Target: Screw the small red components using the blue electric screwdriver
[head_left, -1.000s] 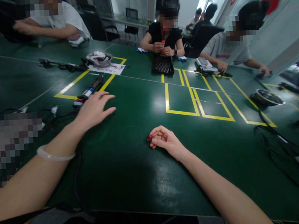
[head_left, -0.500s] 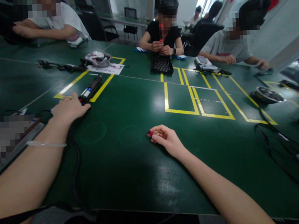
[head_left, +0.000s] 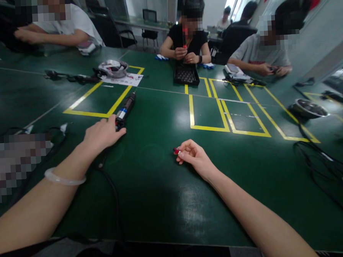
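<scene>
My left hand point(head_left: 102, 134) is closed round the cabled end of a black electric screwdriver point(head_left: 125, 109) with a blue and white label. The tool lies on the green table point(head_left: 151, 191) and points away from me. Its black cable point(head_left: 113, 193) trails back toward me. My right hand point(head_left: 193, 157) rests on the table to the right, pinching a small red part point(head_left: 176, 151) between thumb and fingers. A pale bracelet point(head_left: 64, 179) circles my left wrist.
Yellow tape boxes point(head_left: 209, 115) mark the table. A black tray point(head_left: 186, 74) sits before a person in black opposite. A metal bowl point(head_left: 113, 67) stands on paper at the far left, another bowl point(head_left: 307, 109) and loose cables point(head_left: 322, 162) at the right. Other people sit around.
My left hand reached to the screwdriver, took hold of it, and has dragged it right and nearer the table's middle. My right hand with the red part has hardly moved.
</scene>
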`<state>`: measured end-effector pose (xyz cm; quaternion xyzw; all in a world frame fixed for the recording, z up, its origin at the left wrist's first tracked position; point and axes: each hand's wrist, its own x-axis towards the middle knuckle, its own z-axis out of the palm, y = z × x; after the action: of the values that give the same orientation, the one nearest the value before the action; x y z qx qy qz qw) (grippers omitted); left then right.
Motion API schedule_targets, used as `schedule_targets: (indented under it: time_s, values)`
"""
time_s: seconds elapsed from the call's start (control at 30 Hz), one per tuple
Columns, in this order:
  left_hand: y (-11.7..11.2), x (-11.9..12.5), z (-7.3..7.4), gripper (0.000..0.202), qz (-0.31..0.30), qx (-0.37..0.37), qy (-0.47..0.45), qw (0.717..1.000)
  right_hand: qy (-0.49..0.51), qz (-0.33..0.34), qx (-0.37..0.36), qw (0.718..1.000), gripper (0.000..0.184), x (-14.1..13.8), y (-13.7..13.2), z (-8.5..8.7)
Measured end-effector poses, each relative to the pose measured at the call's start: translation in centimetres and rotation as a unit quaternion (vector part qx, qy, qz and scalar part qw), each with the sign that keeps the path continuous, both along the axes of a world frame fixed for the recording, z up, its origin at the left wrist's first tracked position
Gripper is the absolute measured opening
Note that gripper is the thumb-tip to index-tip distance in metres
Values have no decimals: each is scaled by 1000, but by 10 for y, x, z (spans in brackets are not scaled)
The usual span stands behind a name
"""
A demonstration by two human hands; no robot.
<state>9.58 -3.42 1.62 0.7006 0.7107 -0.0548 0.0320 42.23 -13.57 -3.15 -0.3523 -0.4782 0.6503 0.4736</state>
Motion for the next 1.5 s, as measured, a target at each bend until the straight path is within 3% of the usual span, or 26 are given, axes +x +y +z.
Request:
schedule_targets:
  time_s: [0.27,0.4,0.5,0.63,0.83,0.93,1.27,1.5]
  values:
    - [-34,61,-3,72,-113,12,-8,993,-40,2,30,999,32,-1,0,-4]
    - [-54,86,-1,70,-155,10,-10,988,-127,-14,100,987,26,-4,-1,-3]
    - [-68,100,0,69,-188,10,-18,982,-225,-26,196,954,14,-7,-4,2]
    - [-85,115,1,68,-233,-1,-34,972,-339,-22,305,890,3,-9,-6,6]
    - [-97,123,0,66,-279,-2,-55,959,-436,-7,408,802,11,-10,-8,0]
    - [-98,124,0,67,-280,-7,-58,958,-463,-8,426,777,15,-9,-9,-1]
    - [-98,123,0,73,-284,-10,-59,957,-424,1,426,799,19,-8,-8,-3]
    - [-97,123,0,65,-276,-2,-61,959,-366,-10,345,864,15,-7,-9,4]
